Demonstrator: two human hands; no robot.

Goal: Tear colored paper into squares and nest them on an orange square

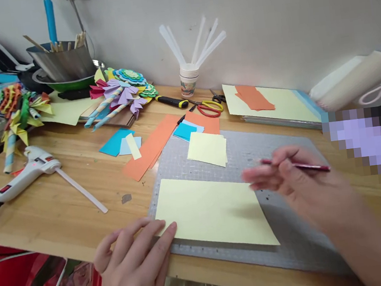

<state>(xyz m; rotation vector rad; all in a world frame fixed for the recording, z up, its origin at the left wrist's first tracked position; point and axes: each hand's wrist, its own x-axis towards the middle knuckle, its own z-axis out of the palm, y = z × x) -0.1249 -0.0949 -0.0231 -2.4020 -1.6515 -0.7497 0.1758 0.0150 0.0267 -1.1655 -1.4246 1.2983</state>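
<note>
A pale yellow sheet of paper (208,212) lies on the grey cutting mat (290,237). My left hand (135,259) rests at its lower left corner, fingers stretched out with the tips on the paper. Above the right end of the sheet, my right hand (294,181) is raised and grips a dark red pencil (312,166) between thumb and fingers; its fingertips are slightly blurred. Just beyond the sheet sits a small stack of pale yellow squares (207,149), with blue squares (184,131) and orange paper (205,120) behind it.
A white glue gun (25,173) lies at the left, its glue stick pointing toward me. Scissors (210,108) and a yellow-black cutter (172,101) lie behind the mat. A paper cup (189,81) holds glue sticks. Paper flowers (125,86) and a metal pot (64,63) stand back left.
</note>
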